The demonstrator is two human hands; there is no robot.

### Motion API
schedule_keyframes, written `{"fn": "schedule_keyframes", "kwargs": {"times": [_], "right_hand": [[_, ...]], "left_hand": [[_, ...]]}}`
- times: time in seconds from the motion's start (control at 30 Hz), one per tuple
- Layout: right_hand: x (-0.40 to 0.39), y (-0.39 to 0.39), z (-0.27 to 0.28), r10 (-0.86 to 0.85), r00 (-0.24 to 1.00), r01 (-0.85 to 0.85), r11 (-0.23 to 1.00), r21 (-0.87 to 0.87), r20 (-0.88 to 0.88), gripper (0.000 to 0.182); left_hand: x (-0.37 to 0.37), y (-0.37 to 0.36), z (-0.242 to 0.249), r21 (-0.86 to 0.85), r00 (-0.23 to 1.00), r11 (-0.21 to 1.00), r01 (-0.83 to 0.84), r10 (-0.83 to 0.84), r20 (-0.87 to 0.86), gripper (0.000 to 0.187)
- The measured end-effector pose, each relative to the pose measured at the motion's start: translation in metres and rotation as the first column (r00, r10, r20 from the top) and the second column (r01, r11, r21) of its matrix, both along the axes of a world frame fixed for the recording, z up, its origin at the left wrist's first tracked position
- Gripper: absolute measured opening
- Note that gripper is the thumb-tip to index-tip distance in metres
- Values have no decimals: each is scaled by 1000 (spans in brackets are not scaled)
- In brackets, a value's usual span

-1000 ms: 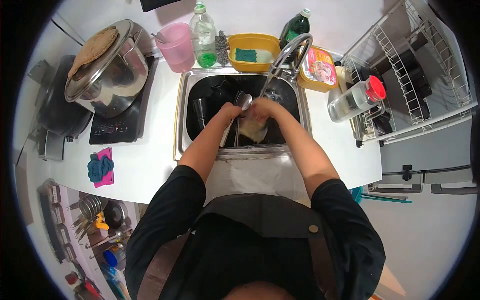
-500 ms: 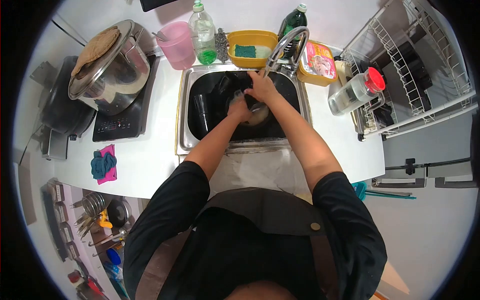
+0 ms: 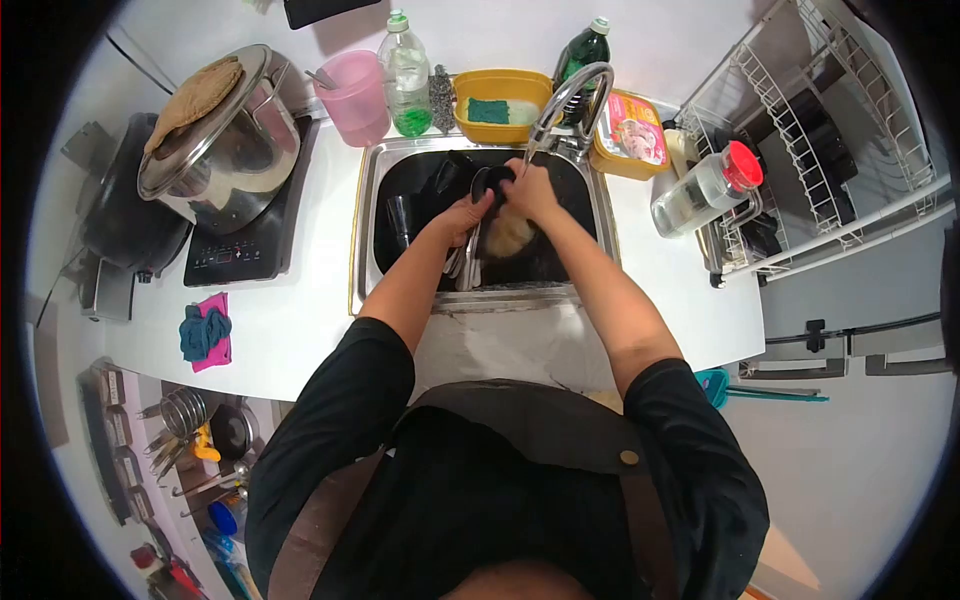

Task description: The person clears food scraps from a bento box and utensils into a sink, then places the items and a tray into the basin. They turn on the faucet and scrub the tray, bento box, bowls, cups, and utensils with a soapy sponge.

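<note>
Both hands are inside the black-bottomed steel sink (image 3: 366, 215). My left hand (image 3: 463, 220) is closed around a metal spoon (image 3: 479, 182), whose dark, silver-rimmed bowl points toward the faucet. Under the running faucet (image 3: 590, 88), my right hand (image 3: 535, 192) is curled by the spoon's bowl; what its fingers hold is hidden. Below the hands lies a round, pale, shiny thing (image 3: 508, 232), blurred. Metal utensil handles (image 3: 470, 268) show near the sink's front wall. A dark cup (image 3: 402, 218) rests at the sink's left side.
Behind the sink stand a yellow tub (image 3: 490, 132) with a green sponge (image 3: 488, 111), soap bottles (image 3: 408, 80) and a pink pitcher (image 3: 355, 98). At left, a large pot (image 3: 235, 160) sits on an induction cooker (image 3: 240, 255). A red-lidded jug (image 3: 700, 195) lies beside the dish rack (image 3: 800, 120).
My left hand has shifted left and slightly toward me, and the spoon now shows upright in it. My right hand has moved slightly right and down. Utensil handles now show near the front wall.
</note>
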State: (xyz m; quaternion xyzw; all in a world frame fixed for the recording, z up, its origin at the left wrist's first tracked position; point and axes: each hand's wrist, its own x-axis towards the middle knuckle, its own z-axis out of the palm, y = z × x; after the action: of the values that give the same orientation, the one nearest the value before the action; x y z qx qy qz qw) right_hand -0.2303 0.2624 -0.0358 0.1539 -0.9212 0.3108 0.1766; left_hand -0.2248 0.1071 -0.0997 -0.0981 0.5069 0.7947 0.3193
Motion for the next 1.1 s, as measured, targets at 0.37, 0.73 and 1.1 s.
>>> {"fn": "schedule_keyframes", "kwargs": {"times": [0.37, 0.73, 1.1], "right_hand": [[-1, 7, 40, 412, 566, -207, 910, -360, 714, 20], [8, 10, 65, 499, 396, -247, 867, -434, 771, 23], [-14, 67, -8, -127, 915, -38, 918, 395, 384, 33]], "left_hand": [[-12, 4, -12, -160, 982, 970, 184, -176, 64, 42], [-1, 31, 31, -996, 603, 80, 34, -797, -44, 56], [21, -11, 115, -939, 656, -149, -310, -748, -98, 49]]}}
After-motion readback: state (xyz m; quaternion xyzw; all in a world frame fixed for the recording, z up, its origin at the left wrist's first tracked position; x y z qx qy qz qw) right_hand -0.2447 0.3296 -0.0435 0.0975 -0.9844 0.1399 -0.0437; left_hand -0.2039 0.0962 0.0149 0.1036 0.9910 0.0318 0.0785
